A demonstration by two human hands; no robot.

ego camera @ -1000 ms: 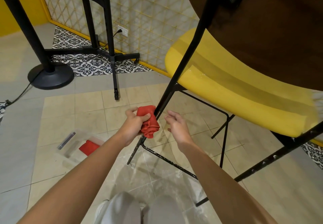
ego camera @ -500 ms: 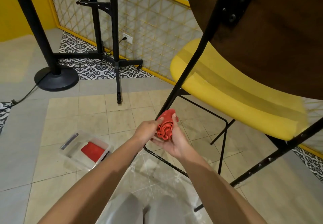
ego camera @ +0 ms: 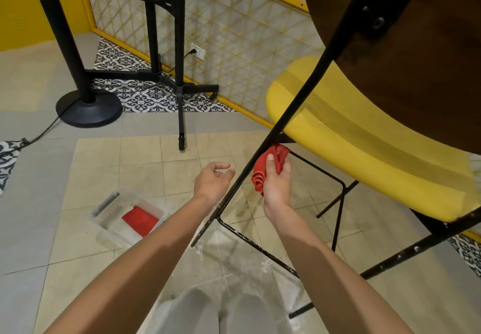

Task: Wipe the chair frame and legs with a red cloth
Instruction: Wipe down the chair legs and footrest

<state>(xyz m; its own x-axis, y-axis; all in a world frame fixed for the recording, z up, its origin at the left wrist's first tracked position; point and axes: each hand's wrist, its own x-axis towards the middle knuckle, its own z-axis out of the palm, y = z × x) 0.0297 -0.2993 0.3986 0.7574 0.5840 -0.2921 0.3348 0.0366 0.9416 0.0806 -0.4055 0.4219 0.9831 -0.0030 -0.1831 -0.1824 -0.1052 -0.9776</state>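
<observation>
A yellow-seated chair [ego camera: 364, 135] with a brown back is tipped toward me, its black metal leg [ego camera: 283, 115] running diagonally down the middle. My right hand [ego camera: 277, 180] grips a bunched red cloth [ego camera: 263, 167] and holds it against the right side of that leg, just under the seat. My left hand [ego camera: 213, 181] hovers left of the leg with loosely curled fingers, holding nothing. A black footrest bar [ego camera: 260, 246] crosses below my wrists.
A clear plastic box [ego camera: 125, 216] holding another red cloth and a dark tool lies on the floor at left. A black round-based stand [ego camera: 88, 107] and a black cross-foot rack [ego camera: 179, 86] stand behind. Yellow mesh panel along the wall. My knees are at the bottom.
The cloth has passed from my left hand to my right. My right hand lifted it up the leg toward the seat; my left hand let go and drew back left.
</observation>
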